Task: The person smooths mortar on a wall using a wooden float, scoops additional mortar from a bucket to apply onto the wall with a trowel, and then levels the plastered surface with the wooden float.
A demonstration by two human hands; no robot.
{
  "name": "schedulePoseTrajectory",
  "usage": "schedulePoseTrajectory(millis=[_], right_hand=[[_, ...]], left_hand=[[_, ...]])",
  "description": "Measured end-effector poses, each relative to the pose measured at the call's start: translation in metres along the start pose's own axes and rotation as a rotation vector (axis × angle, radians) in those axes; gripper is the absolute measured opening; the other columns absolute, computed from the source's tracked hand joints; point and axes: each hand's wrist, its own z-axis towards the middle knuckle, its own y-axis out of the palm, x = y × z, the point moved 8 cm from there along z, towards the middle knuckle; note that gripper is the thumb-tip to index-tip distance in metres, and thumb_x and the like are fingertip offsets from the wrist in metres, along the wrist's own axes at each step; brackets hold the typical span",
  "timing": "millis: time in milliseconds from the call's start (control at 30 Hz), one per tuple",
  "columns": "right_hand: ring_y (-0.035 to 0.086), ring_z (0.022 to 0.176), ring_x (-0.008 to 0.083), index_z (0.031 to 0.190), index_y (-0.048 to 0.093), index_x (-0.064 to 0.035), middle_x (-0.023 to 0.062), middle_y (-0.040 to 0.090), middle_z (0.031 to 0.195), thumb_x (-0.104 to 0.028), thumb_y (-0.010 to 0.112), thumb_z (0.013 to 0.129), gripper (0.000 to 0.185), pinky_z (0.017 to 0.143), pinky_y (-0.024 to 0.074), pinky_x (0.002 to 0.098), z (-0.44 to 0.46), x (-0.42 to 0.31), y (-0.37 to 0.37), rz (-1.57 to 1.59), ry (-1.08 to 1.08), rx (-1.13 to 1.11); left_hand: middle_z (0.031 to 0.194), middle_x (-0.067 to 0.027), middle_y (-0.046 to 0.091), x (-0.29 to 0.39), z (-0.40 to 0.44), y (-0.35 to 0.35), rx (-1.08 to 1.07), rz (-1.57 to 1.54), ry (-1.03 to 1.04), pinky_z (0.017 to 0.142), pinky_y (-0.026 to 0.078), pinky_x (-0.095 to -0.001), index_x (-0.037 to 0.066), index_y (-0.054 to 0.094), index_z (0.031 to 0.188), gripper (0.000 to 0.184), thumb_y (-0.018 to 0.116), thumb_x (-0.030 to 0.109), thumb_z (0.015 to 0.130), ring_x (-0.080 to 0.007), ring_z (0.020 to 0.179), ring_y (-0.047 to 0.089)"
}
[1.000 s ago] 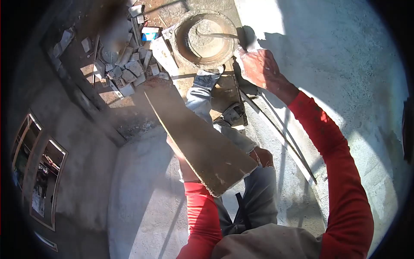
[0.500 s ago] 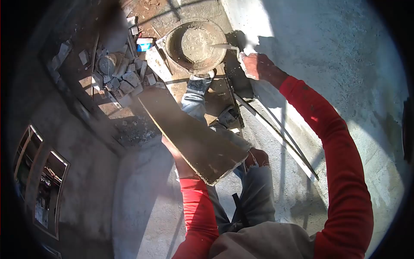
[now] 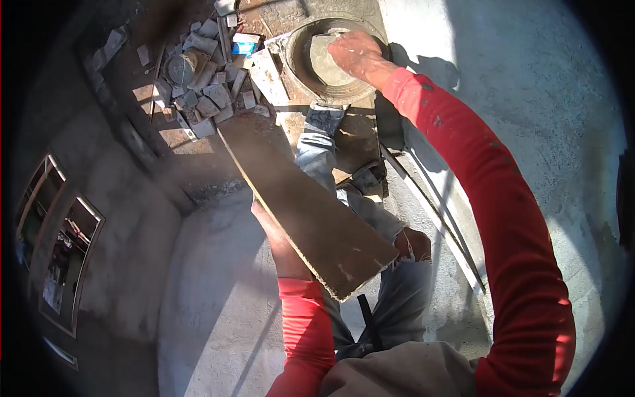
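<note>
My left hand (image 3: pixel 268 225) holds a flat rectangular board (image 3: pixel 304 208) from below. Its fingers are mostly hidden under the board, whose brown top is tilted and carries a few pale smears. My right hand (image 3: pixel 357 56) is closed around a trowel's handle inside a round tub (image 3: pixel 297 71). Grey wet mortar (image 3: pixel 325 66) lies in the tub. The hand hides most of the trowel.
Rubble and broken tile pieces (image 3: pixel 206 106) lie at the upper left, around a small round container (image 3: pixel 180 69). A long straight strip (image 3: pixel 436 212) leans by the plastered wall (image 3: pixel 529 99) on the right. Window frames (image 3: pixel 73 264) stand at left.
My right hand has moved left and down into the tub with the trowel. The view has shifted, so the tub sits farther right. My left hand still holds the board.
</note>
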Motion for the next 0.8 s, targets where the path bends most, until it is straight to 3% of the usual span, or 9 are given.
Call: schedulePoseTrajectory(millis=[100, 167, 267, 333, 400, 600, 667, 733, 800], right_hand=[[0.072, 0.11, 0.0227, 0.122, 0.07, -0.006, 0.0039, 0.075, 0.116, -0.012, 0.083, 0.086, 0.039, 0.099, 0.0576, 0.04, 0.006, -0.033, 0.015, 0.015, -0.092, -0.212], [0.073, 0.11, 0.0249, 0.124, 0.069, -0.0053, 0.0041, 0.075, 0.116, -0.013, 0.086, 0.081, 0.047, 0.099, 0.0577, 0.0432, 0.0, -0.037, 0.014, -0.001, -0.163, -0.372], [0.067, 0.125, 0.0251, 0.137, 0.065, -0.0066, 0.0078, 0.071, 0.133, -0.014, 0.078, 0.086, 0.053, 0.105, 0.0535, 0.0445, 0.0, -0.003, -0.008, 0.237, -0.177, -0.271], [0.064, 0.134, 0.0271, 0.146, 0.062, -0.0078, 0.0107, 0.068, 0.142, -0.012, 0.069, 0.094, 0.052, 0.108, 0.0518, 0.0461, 0.001, 0.027, 0.007, 0.203, -0.084, -0.255], [0.063, 0.135, 0.0286, 0.146, 0.061, -0.0073, 0.0131, 0.067, 0.143, -0.013, 0.066, 0.097, 0.05, 0.107, 0.0518, 0.0461, -0.007, 0.036, 0.02, 0.198, 0.011, -0.376], [0.069, 0.116, 0.0319, 0.121, 0.066, -0.0009, 0.0183, 0.072, 0.12, -0.03, 0.075, 0.091, 0.043, 0.093, 0.0567, 0.0408, 0.005, 0.015, 0.087, 0.282, 0.162, -1.136], [0.073, 0.102, 0.0356, 0.105, 0.066, 0.0007, 0.0189, 0.073, 0.099, -0.028, 0.077, 0.086, 0.036, 0.083, 0.0573, 0.0441, -0.047, 0.028, 0.126, 0.083, -0.048, -0.604], [0.073, 0.092, 0.0357, 0.099, 0.065, -0.0005, 0.0171, 0.07, 0.089, -0.028, 0.078, 0.084, 0.034, 0.077, 0.0557, 0.0451, -0.033, 0.016, 0.082, 0.412, 0.125, -0.798], [0.072, 0.09, 0.0304, 0.099, 0.066, -0.0061, 0.0088, 0.071, 0.091, -0.027, 0.077, 0.086, 0.027, 0.077, 0.0555, 0.0439, -0.019, 0.016, 0.069, 0.424, 0.183, -0.802]], left_hand=[[0.106, -0.0061, 0.075, -0.003, 0.0, -0.012, 0.035, -0.034, -0.03, 0.073, 0.059, -0.0319, 0.001, 0.07, 0.122, 0.023, 0.06, 0.017, 0.109, -0.0154, 0.089, 0.071], [0.107, -0.0089, 0.074, -0.013, 0.002, -0.008, 0.081, -0.192, -0.147, 0.074, 0.061, -0.0356, 0.003, 0.069, 0.124, 0.033, 0.052, 0.029, 0.113, -0.0215, 0.09, 0.072], [0.107, -0.0091, 0.073, -0.018, -0.004, -0.001, 0.145, -0.347, -0.229, 0.076, 0.062, -0.0364, 0.005, 0.068, 0.124, 0.037, 0.051, 0.035, 0.113, -0.0232, 0.091, 0.073], [0.107, -0.008, 0.073, -0.014, -0.007, 0.006, 0.136, -0.383, -0.224, 0.078, 0.061, -0.0356, 0.006, 0.069, 0.123, 0.036, 0.053, 0.037, 0.112, -0.0226, 0.092, 0.072], [0.107, -0.0079, 0.073, -0.018, -0.006, 0.009, 0.13, -0.399, -0.237, 0.077, 0.061, -0.0356, 0.006, 0.068, 0.123, 0.036, 0.053, 0.037, 0.112, -0.0227, 0.091, 0.072], [0.106, -0.0076, 0.073, -0.026, -0.005, 0.003, 0.152, -0.456, -0.255, 0.077, 0.062, -0.0356, 0.006, 0.068, 0.123, 0.036, 0.053, 0.037, 0.112, -0.0229, 0.09, 0.073], [0.106, -0.0075, 0.073, -0.026, -0.002, 0.007, 0.152, -0.5, -0.265, 0.076, 0.062, -0.0357, 0.006, 0.068, 0.123, 0.036, 0.052, 0.037, 0.112, -0.0229, 0.09, 0.073], [0.106, -0.0075, 0.073, -0.021, -0.002, 0.007, 0.171, -0.534, -0.272, 0.076, 0.062, -0.0357, 0.006, 0.068, 0.123, 0.037, 0.052, 0.037, 0.112, -0.023, 0.09, 0.073], [0.105, -0.0074, 0.073, -0.022, -0.006, 0.006, 0.187, -0.572, -0.276, 0.076, 0.062, -0.0357, 0.006, 0.068, 0.123, 0.037, 0.052, 0.037, 0.112, -0.0231, 0.089, 0.073]])
